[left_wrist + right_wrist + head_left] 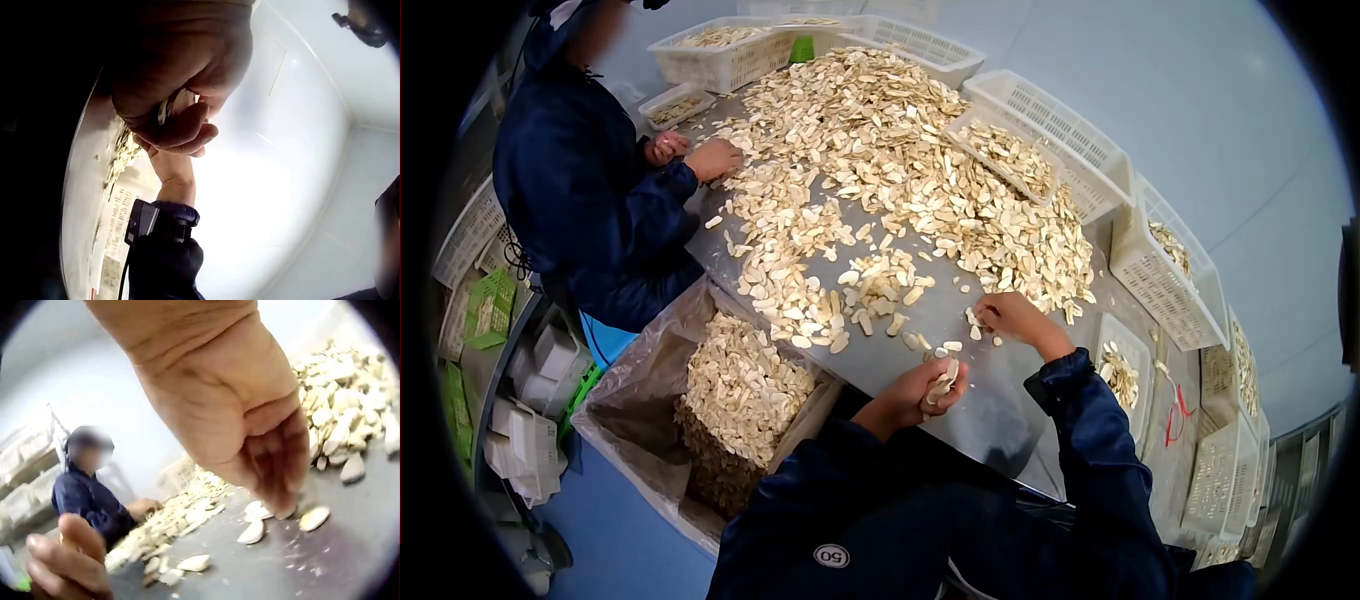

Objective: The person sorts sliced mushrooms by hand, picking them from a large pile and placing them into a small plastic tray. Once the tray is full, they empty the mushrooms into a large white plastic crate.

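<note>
Pale dried slices (870,120) lie heaped on a grey metal table (990,400). Near the table's front edge the left hand (920,392) curls its fingers round a few slices (941,384); the left wrist view shows slices (181,105) between the palm and fingers of that hand (181,81). To its right and farther in, the right hand (1022,322) reaches down to the table, its fingertips at a few loose slices (252,531). In the right wrist view the fingers of this hand (244,425) point down and touch a slice; whether they pinch it is unclear.
A lined box of slices (745,385) stands below the table's front left edge. Another person (590,190) works at the left side. White baskets (1170,265) line the back and right edges, with a white tray (1122,375) and red string (1175,415) at the right.
</note>
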{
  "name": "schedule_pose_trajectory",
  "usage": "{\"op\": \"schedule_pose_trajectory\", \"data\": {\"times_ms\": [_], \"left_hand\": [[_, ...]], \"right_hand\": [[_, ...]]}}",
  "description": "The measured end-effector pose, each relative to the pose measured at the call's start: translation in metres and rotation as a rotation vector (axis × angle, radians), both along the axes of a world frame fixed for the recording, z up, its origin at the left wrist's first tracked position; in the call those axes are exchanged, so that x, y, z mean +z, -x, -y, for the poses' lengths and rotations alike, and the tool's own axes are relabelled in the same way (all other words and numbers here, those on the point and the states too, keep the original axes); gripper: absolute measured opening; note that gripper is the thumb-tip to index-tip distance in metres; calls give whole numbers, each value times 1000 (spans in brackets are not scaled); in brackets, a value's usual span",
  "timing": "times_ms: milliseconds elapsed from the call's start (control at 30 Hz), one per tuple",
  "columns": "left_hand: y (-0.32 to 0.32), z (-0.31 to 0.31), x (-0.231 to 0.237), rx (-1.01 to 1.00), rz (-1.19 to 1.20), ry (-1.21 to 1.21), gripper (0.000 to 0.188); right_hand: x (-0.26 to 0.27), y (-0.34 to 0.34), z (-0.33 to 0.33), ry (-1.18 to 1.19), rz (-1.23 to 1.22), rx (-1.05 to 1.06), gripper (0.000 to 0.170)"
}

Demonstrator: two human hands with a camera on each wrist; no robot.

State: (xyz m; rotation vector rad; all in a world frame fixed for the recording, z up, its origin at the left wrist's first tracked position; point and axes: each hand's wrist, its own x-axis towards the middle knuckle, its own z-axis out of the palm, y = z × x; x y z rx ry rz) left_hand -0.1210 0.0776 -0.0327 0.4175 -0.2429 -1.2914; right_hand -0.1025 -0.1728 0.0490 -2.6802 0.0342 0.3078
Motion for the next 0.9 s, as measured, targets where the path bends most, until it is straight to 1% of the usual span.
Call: {"op": "schedule_pose_trajectory", "data": {"times_ms": [33, 67, 167, 200, 267, 300, 333, 400, 500, 533, 633, 733, 800, 867, 900], "left_hand": [[1, -1, -1, 1, 17, -15, 26], [1, 0, -3, -4, 29, -7, 26], [0, 2, -14, -23, 56, 17, 24], [-1, 3, -17, -32, 59, 33, 24], [-3, 4, -16, -48, 83, 79, 23], [-4, 1, -13, -54, 103, 108, 23], [-4, 0, -11, -58, 122, 138, 24], [-4, 0, -9, -53, 98, 98, 25], [-3, 0, -8, -51, 72, 94, 23], [-3, 0, -7, -54, 68, 102, 22], [-3, 2, -13, -45, 100, 117, 19], [-3, -5, -4, -34, 172, 137, 13], [-2, -4, -4, -25, 178, 94, 12], [0, -2, -5, -25, 163, 79, 13], [-1, -2, -6, -27, 145, 85, 15]], "right_hand": [[7, 1, -8, -279, -75, -34, 18], [7, 1, -12, -459, -77, -96, 20], [13, -4, -8, -70, 196, -34, 20], [5, -8, 1, 204, 225, 6, 19], [-18, -11, 16, 396, 156, -18, 18], [-17, -10, 13, 494, 120, -28, 18], [-16, -9, 12, 273, 61, -57, 17], [-10, -6, 3, -172, -60, -113, 18], [-3, -6, -11, -717, -82, -145, 19], [-3, -8, -9, -589, 27, -112, 18], [10, -8, 1, -146, 76, -61, 16], [10, 2, 16, 28, 119, -64, 16], [9, 9, 31, 147, 152, -128, 18], [3, 15, 47, 302, 212, -176, 20], [0, 18, 52, 366, 205, -214, 20]]}}
